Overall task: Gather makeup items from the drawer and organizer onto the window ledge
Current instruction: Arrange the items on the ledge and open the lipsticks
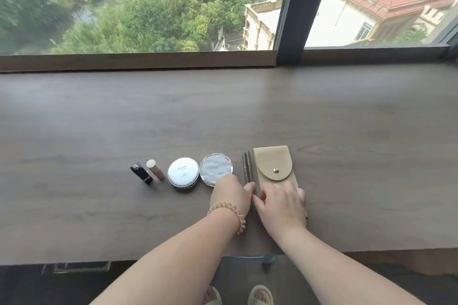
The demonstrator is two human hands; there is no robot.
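Observation:
A row of makeup items lies on the wooden window ledge [223,111]. From the left there is a black lipstick [141,173], a beige tube [155,169], a white round compact [183,172], a clear-lidded round powder case [215,167], two grey pencils [247,167] and a tan snap-flap pouch [272,166]. My left hand [231,193], with a coil hair tie on its wrist, has its fingertips closed on the pencils' near ends. My right hand [281,203] lies over the pouch's near half, with the thumb at its left edge and the fingers at its right edge.
The window glass and a dark frame post [290,20] rise behind the ledge's raised back lip. Past the ledge's front edge [99,259] is the floor, where my slippered feet [260,294] stand. The ledge stretches wide to the left and right of the row.

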